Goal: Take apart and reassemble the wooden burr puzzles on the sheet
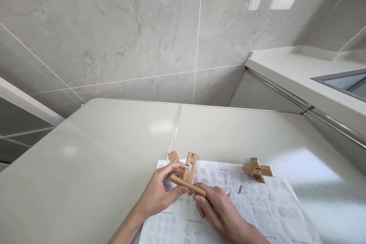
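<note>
My left hand (pixel 161 188) is closed on wooden puzzle pieces above a printed sheet. One is a flat slotted piece (pixel 188 175) marked 3, standing tilted away from me. Across its near end lies a slim wooden bar (pixel 185 185), pinched by the left thumb. My right hand (pixel 219 209) grips the right end of this bar between thumb and fingers. Just behind the left fingers shows another wooden piece (pixel 173 156) with a mark and a hole; whether it is held or resting cannot be made out. The palm-side fingers are partly hidden.
The printed instruction sheet (pixel 228 221), covered in small diagrams, lies on the white table (pixel 94 171). An assembled wooden cross puzzle (pixel 257 170) stands at the sheet's far right edge. A seam runs across the tabletop. Beyond are a grey tiled wall (pixel 128 34) and a white counter (pixel 297 63) at right.
</note>
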The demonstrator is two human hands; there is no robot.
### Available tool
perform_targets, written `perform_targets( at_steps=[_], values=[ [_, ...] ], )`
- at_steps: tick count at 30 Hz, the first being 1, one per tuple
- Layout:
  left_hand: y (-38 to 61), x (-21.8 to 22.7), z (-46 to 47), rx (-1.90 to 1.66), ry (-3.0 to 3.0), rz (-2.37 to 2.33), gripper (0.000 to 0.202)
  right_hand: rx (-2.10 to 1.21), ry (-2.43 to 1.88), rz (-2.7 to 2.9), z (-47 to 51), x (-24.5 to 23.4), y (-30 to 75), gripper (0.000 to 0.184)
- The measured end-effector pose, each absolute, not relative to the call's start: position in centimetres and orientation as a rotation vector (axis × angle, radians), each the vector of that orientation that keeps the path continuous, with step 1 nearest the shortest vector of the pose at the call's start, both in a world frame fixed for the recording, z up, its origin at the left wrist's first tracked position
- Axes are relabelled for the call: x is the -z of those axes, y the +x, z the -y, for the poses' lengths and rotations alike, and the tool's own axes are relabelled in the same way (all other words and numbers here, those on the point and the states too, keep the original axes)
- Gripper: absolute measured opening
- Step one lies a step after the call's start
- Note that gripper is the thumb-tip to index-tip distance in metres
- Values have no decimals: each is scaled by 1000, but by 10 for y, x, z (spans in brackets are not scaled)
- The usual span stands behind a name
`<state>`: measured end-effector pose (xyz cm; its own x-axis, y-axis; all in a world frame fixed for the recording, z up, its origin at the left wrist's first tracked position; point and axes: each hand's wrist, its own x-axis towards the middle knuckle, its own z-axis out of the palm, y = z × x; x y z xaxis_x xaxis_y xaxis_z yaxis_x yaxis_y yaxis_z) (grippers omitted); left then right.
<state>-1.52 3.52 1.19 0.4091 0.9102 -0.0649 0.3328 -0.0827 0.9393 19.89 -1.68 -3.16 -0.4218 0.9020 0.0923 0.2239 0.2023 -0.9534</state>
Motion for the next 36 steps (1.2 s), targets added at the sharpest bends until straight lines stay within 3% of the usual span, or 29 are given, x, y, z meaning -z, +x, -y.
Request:
perform_targets(
  at_steps=[5,10,18,24,36],
  values=[
    [-16,-11,-34,-714,1507,-1050,42,-1287,-1063,1781,18,31,200,30],
    [-17,-11,-33,-701,1371,-831,63,-1281,-1057,1817,17,29,200,29],
    [-19,-8,-36,-705,1307,-797,72,-1140,-1068,1896,18,29,199,25],
    [-19,-5,-36,-742,1080,-759,54,-938,-1025,1987,18,33,198,19],
    [-20,-16,-40,-509,1058,-785,47,-857,-870,2128,20,37,196,29]
  ],
)
